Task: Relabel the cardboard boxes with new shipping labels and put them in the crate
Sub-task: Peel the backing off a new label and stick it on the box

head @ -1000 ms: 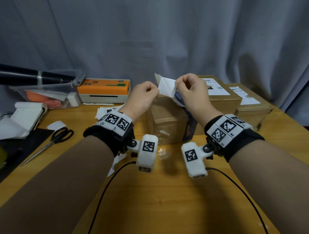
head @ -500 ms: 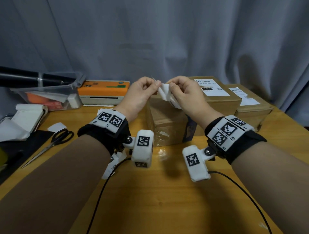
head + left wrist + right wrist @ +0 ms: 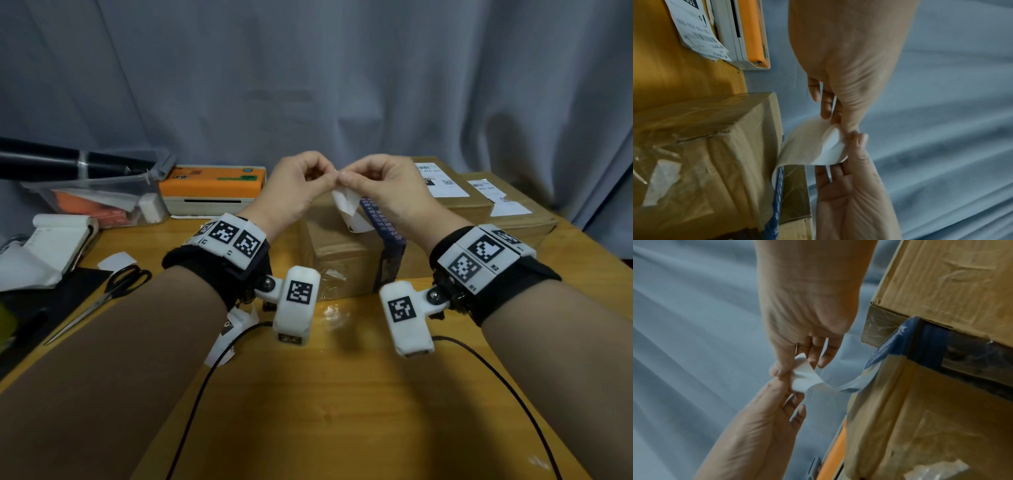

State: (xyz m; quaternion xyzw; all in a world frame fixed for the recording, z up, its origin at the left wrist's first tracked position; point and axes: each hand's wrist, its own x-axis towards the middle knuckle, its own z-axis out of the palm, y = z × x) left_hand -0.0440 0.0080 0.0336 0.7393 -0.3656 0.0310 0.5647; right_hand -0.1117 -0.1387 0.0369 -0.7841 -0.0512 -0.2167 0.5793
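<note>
Left hand [image 3: 298, 192] and right hand [image 3: 387, 192] together pinched a label [image 3: 347, 209] above the nearest box [image 3: 342, 260]; relabelling unfinished, crate unseen.

The near part of the bench [image 3: 342, 411] is bare wood, crossed only by two thin cables [image 3: 191, 404]. Behind it the taped box [image 3: 339, 253] stands in the middle, with two more boxes [image 3: 479, 205] at right rear. Scissors [image 3: 106, 294], papers [image 3: 44, 246] and a printer [image 3: 212, 186] crowd the left side.
</note>
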